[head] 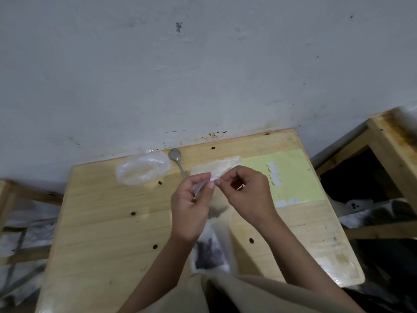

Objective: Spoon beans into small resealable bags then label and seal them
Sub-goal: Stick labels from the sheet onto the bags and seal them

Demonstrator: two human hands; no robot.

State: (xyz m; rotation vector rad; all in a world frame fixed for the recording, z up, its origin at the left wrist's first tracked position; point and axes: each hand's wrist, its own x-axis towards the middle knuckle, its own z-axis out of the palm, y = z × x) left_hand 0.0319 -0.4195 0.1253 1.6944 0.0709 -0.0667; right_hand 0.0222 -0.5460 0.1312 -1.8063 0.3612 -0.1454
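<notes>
Above the middle of the wooden table (101, 233), my left hand (190, 206) grips a small clear resealable bag (199, 188). My right hand (247, 193) pinches the bag's top edge, fingertips meeting those of the left hand. A clear bag of dark beans (208, 254) lies on the table near its front edge, between my forearms. A metal spoon (177, 160) lies at the back by the wall. A yellow sheet (293, 177) with several white labels (273, 173) lies at the right.
A crumpled clear plastic bag (142, 169) lies at the back left, another pile of clear plastic (216, 167) behind my hands. The wall runs along the table's far edge. Wooden frames stand to the left (13, 195) and right (388, 150).
</notes>
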